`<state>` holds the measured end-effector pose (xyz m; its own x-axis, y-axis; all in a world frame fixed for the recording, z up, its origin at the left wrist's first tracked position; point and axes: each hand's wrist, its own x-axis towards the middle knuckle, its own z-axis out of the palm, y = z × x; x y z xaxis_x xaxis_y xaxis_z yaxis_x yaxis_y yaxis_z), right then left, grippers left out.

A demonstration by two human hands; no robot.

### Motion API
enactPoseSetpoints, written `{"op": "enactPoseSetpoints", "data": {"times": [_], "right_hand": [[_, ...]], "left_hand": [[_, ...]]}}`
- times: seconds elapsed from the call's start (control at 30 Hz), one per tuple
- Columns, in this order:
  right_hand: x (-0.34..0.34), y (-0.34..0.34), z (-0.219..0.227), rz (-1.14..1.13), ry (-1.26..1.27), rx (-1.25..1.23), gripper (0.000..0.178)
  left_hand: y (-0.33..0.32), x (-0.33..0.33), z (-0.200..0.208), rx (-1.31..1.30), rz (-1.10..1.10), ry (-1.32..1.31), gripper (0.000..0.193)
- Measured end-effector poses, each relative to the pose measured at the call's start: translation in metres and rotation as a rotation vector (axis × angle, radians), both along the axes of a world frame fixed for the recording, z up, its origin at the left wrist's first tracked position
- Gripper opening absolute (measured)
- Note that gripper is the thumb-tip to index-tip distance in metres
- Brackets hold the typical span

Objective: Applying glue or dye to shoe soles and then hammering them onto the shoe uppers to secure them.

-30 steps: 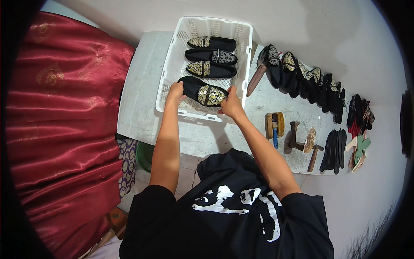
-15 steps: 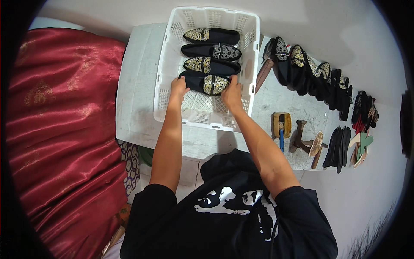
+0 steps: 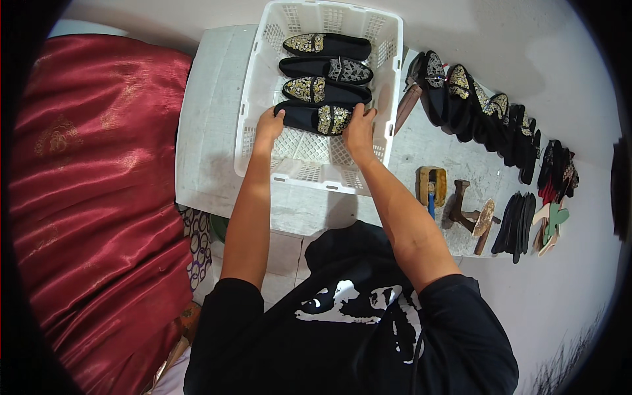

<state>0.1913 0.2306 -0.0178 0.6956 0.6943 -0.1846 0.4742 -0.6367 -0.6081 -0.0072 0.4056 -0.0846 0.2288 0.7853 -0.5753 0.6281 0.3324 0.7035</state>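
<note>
1. While the left hand (image 3: 268, 127), nearly closed, holds the gold-fronted shoe (image 3: 308, 118) at nine o'clock, the right hand (image 3: 359, 134) pinches its toe at three.
2. It is inside the white basket (image 3: 316, 184), six o'clock of three other shoes (image 3: 313, 67).
3. Four o'clock: a blue-handled tool (image 3: 431, 200).

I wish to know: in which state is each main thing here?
Left hand: closed on heel end
Right hand: closed on toe end
Nearest shoe: held at both ends
Three other shoes: lying unheld, side by side
White basket: open, partly filled
Red cloth: in folds
Hammer: lying unheld
</note>
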Motion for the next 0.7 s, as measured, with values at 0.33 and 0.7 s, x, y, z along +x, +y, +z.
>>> {"op": "enactPoseSetpoints", "data": {"times": [0.33,0.7], "right_hand": [[-0.006,-0.028,0.029,0.196,0.005,0.015,0.054],[-0.034,-0.145,0.138,0.515,0.116,0.515,0.042]], "left_hand": [[-0.027,0.024,0.084,0.391,-0.225,0.325,0.049],[-0.198,0.051,0.191,0.694,-0.36,-0.42,0.036]]}}
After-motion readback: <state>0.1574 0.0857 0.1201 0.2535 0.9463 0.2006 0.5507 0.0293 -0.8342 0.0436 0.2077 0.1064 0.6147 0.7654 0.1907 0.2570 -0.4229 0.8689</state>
